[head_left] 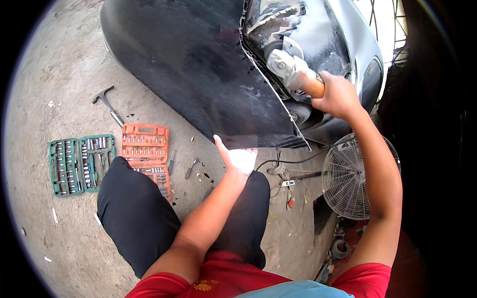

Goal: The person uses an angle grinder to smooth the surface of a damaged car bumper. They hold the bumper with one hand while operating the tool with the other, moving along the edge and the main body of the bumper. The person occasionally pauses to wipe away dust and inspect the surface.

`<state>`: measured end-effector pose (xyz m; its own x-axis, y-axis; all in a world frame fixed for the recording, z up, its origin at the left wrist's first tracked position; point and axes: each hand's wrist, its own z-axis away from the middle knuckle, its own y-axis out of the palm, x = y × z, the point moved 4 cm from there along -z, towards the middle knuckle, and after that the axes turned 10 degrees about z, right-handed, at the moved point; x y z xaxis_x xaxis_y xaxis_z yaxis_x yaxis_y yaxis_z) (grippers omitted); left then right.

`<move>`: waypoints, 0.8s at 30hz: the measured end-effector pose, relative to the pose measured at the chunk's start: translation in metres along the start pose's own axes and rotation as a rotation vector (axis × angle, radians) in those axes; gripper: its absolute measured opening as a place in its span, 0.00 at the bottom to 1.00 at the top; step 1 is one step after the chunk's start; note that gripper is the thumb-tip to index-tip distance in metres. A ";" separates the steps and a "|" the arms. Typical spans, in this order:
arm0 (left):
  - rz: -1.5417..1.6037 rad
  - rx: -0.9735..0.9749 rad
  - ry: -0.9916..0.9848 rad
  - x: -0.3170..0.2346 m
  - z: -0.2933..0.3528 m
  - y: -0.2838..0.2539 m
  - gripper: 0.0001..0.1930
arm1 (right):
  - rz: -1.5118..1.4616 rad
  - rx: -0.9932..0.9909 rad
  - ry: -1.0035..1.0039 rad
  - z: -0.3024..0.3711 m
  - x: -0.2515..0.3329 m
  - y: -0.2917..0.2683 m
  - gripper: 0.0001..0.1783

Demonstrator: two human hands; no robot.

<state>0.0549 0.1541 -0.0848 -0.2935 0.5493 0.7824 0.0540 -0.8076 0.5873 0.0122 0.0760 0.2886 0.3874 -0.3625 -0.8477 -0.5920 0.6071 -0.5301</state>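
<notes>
Plainly, grinder (294,73) within right grip (340,96).

Looks like a workshop for car bodywork, going by the silver-grey car (360,44) along the far edge of the rough concrete floor (69,124), with a large black panel (189,54) ending in a ragged whitish edge next to scraped, patchy paintwork (320,32). Includes an angle grinder (290,69), held up over that patchy area. Also has the hand tools of a garage: near the floor's left edge, an open green socket case (81,159), an open orange case (145,128) just beside, a hammer (108,105) farther back, and small loose tools (191,170) among scattered debris. Near the floor's right edge, features a big caged fan (359,176) and a dark cable (303,160).
</notes>
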 end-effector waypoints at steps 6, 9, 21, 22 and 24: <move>-0.013 -0.019 0.025 0.002 0.003 0.000 0.58 | 0.022 -0.115 -0.053 -0.021 0.026 -0.038 0.25; 0.012 0.054 -0.019 -0.001 0.002 -0.001 0.57 | 0.053 -0.107 -0.051 -0.020 0.032 -0.034 0.26; 0.005 -0.046 -0.049 0.001 0.001 -0.004 0.59 | 0.213 0.153 -0.026 0.029 -0.023 0.079 0.26; 0.009 -0.048 -0.050 0.000 0.000 -0.005 0.59 | 0.208 0.123 -0.040 0.032 -0.021 0.077 0.25; 0.019 -0.050 -0.055 -0.002 -0.002 -0.006 0.59 | 0.202 0.119 -0.013 0.031 -0.019 0.069 0.24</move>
<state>0.0537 0.1571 -0.0906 -0.2399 0.5434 0.8044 0.0114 -0.8270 0.5621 -0.0139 0.1471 0.2684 0.2794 -0.2166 -0.9354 -0.5709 0.7459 -0.3432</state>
